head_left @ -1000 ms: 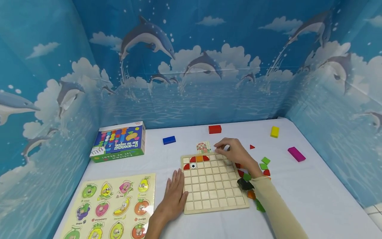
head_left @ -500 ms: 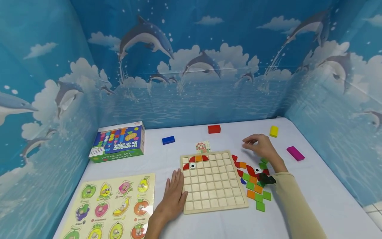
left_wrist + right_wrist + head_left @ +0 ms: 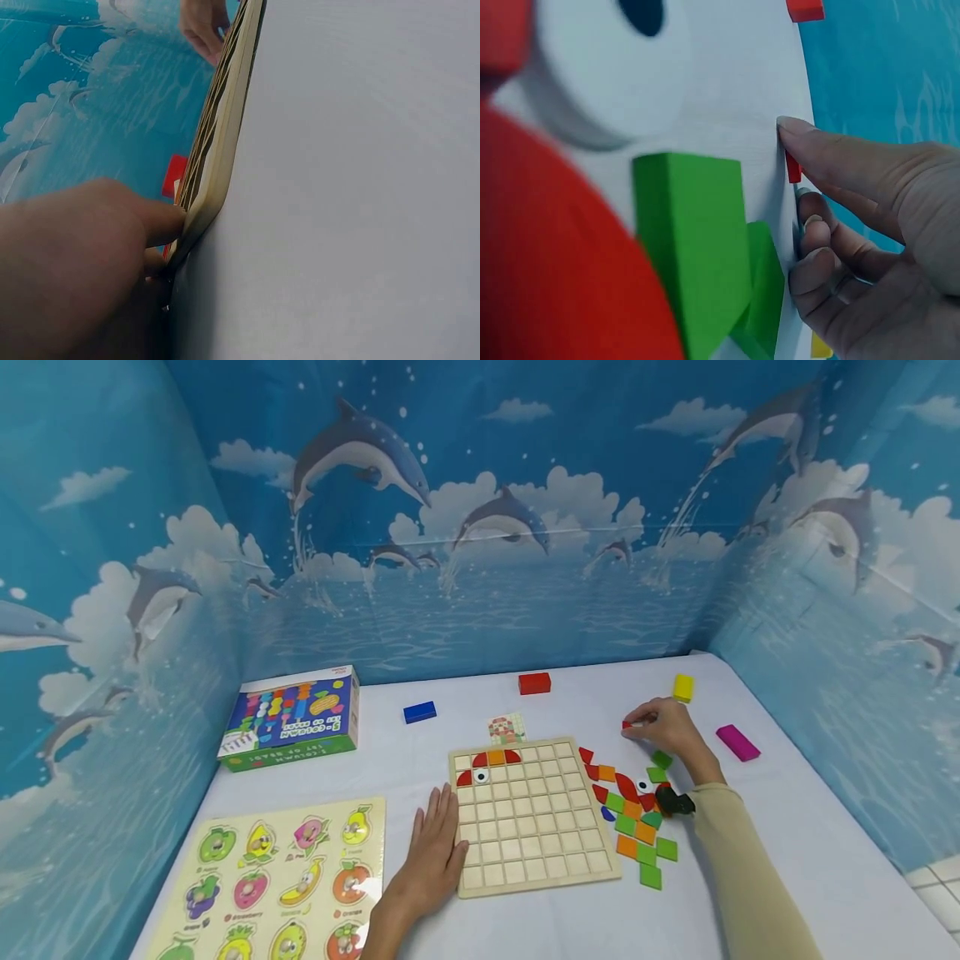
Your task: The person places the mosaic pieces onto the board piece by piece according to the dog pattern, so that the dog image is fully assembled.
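Pinching a small red triangular wooden tile (image 3: 628, 724) between thumb and curled fingers, the right hand (image 3: 666, 728) sits on the white desk (image 3: 787, 852) to the right of the pale wooden grid board (image 3: 529, 817); the right wrist view shows the same red tile (image 3: 793, 167) caught edge-on at the fingertips (image 3: 789, 127). That tile lies well beyond the board's upper right corner, near a yellow wooden block (image 3: 682, 687) and a magenta rectangular block (image 3: 737, 742).

The left hand (image 3: 432, 852) lies flat and open, fingers straight, pressed against the board's left edge; in the left wrist view the fingers (image 3: 154, 221) touch the board's rim (image 3: 217, 154).

On the board's top left cells sit red quarter-round and orange square pieces with a white eye disc (image 3: 483, 764). A loose cluster of red, orange and green tiles (image 3: 633, 818) lies just right of the board, between it and the right forearm.

Farther back on the desk are a red block (image 3: 534, 683), a blue block (image 3: 419, 712) and a small pattern card (image 3: 506, 727) just behind the board. A colourful game box (image 3: 288, 718) stands at the left, and a fruit peg puzzle (image 3: 281, 885) lies in front of it.
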Available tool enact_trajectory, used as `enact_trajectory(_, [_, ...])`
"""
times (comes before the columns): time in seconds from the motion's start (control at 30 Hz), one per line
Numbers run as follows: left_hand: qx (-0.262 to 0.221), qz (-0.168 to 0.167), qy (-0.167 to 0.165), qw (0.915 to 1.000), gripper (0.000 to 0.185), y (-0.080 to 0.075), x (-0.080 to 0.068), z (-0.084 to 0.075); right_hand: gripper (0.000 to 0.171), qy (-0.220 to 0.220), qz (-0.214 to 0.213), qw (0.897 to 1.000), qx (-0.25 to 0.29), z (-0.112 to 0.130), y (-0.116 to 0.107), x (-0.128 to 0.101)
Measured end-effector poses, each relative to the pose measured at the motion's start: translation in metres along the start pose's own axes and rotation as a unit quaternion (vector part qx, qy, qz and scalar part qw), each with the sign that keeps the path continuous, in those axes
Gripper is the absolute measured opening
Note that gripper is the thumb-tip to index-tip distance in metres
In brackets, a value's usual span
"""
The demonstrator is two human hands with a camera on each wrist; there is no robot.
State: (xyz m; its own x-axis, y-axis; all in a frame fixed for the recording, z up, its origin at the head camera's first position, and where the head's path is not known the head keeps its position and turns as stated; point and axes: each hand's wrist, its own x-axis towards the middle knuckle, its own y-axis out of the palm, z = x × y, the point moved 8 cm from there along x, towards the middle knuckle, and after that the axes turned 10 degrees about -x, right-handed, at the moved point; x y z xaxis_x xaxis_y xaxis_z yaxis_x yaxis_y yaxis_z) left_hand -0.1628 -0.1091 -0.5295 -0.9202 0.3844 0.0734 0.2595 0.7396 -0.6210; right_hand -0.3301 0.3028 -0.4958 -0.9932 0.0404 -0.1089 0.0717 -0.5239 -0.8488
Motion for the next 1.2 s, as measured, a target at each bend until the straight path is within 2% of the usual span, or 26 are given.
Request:
enact_trajectory(0.13, [-0.002, 0.003, 0.000, 1.0000, 0.072, 0.000, 0.000, -0.002, 0.028, 0.020, 0.013, 1.000, -0.001, -0.003, 0.002, 0.003])
enact_trajectory(0.23, [0.014, 0.002, -0.011, 0.9998, 0.072, 0.000, 0.000, 0.000, 0.028, 0.030, 0.022, 0.999, 0.001, -0.004, 0.004, 0.004])
enact_trajectory(0.33, [0.009, -0.003, -0.007, 0.9999, 0.072, -0.001, 0.000, 0.000, 0.027, 0.033, 0.026, 0.999, 0.007, -0.003, 0.004, 0.004])
enact_trajectory(0.43, [-0.004, 0.000, -0.006, 1.0000, 0.071, -0.002, 0.000, -0.003, 0.023, 0.030, 0.030, 0.999, 0.014, 0.000, 0.003, 0.003])
enact_trajectory(0.63, [0.014, 0.005, -0.023, 0.9996, 0.071, 0.002, 0.001, 0.005, 0.018, 0.009, 0.047, 0.999, 0.017, 0.018, 0.007, -0.002])
enact_trajectory(0.7, [0.018, 0.005, -0.025, 0.9995, 0.072, 0.003, 0.001, 0.008, 0.016, -0.012, 0.051, 0.998, 0.019, 0.031, 0.011, -0.004])
enact_trajectory(0.83, [0.017, 0.005, -0.022, 0.9996, 0.072, 0.002, 0.001, 0.006, 0.015, -0.095, 0.050, 0.994, 0.029, 0.065, 0.023, -0.011])
enact_trajectory(1.0, [-0.015, 0.005, -0.005, 0.9999, 0.071, -0.003, 0.000, -0.006, 0.010, -0.203, 0.060, 0.976, 0.045, 0.109, 0.038, -0.022])
enact_trajectory(1.1, [-0.032, 0.004, 0.002, 0.9995, 0.070, -0.005, 0.000, -0.011, 0.007, -0.239, 0.075, 0.966, 0.061, 0.131, 0.048, -0.029])
enact_trajectory(1.2, [-0.018, 0.003, -0.003, 0.9998, 0.071, -0.005, 0.000, -0.008, 0.007, -0.252, 0.088, 0.960, 0.079, 0.148, 0.059, -0.035])
